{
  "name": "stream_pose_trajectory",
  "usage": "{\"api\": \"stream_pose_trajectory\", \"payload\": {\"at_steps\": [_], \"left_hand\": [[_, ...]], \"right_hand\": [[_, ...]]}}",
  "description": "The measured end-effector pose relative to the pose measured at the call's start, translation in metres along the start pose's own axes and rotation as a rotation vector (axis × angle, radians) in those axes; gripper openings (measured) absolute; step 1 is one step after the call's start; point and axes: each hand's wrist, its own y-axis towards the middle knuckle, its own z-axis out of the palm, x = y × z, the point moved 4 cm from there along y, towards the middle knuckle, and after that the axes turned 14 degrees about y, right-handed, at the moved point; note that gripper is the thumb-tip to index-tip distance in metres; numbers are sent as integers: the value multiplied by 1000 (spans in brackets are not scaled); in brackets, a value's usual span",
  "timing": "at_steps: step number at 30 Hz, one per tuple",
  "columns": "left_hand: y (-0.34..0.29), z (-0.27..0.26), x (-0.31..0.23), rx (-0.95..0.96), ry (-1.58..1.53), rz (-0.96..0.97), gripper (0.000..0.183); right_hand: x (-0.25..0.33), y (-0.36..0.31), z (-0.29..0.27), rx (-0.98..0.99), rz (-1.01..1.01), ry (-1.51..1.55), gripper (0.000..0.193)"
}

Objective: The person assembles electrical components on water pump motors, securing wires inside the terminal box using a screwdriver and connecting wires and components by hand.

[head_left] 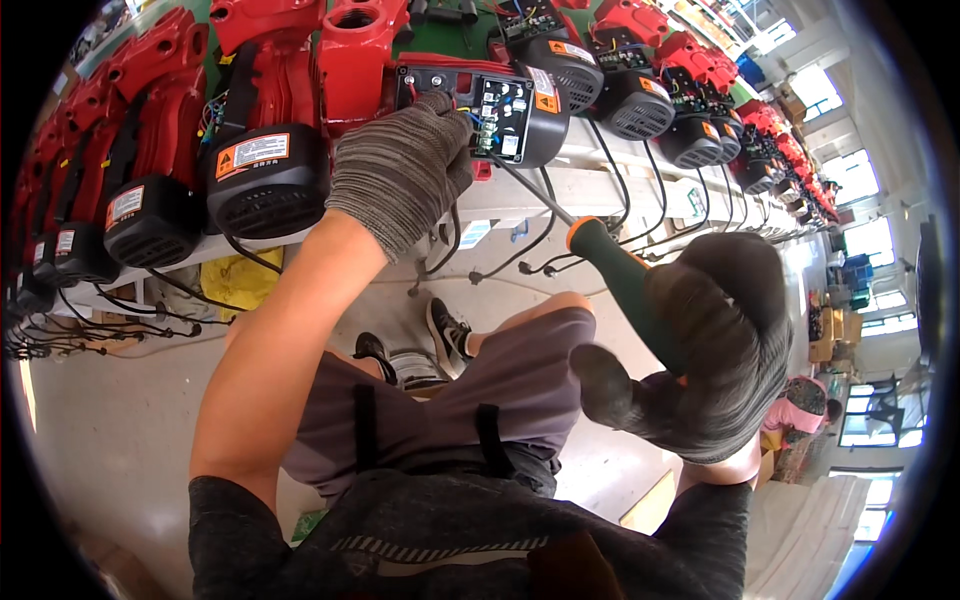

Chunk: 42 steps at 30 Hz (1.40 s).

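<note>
My right hand [720, 350], in a dark knit glove and blurred, grips a screwdriver [612, 262] with a green and orange handle. Its long metal shaft slants up and left, the tip close to the lower edge of a circuit board [500, 118]. That board sits in the uncovered black box of a red machine with a black motor cover [546, 120]. My left hand [405, 165], in a striped grey-brown glove, rests against the box's left part. Its fingers are bent together beside small coloured wires; what they pinch is hidden.
Similar red machines with black motor covers [268, 180] line the bench on both sides, some with bare boards. Black cables [620, 185] hang over the bench edge [590, 150]. A yellow bag [240, 278] lies under it. Another person [800, 405] is at the far right.
</note>
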Motion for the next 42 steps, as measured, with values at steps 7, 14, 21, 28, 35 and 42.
{"api": "stream_pose_trajectory", "payload": {"at_steps": [7, 14, 21, 28, 35, 42], "left_hand": [[2, 0, -5, -73, 25, -33, 12], [4, -2, -4, 22, -27, 25, 13], [-1, 1, 2, -66, -17, 30, 15], [-1, 3, 1, -54, -28, 12, 16], [5, 3, -7, 29, 64, 77, 16], [12, 0, -11, 163, 171, 131, 17]], "right_hand": [[0, -4, 0, 19, -28, -147, 36], [-2, -10, 0, 57, 31, -97, 39], [0, 0, -5, 65, 66, -125, 37], [2, -3, -2, 24, 33, -148, 42], [1, -6, 1, 43, 25, -240, 43], [0, 0, -3, 89, 18, -197, 47]]}}
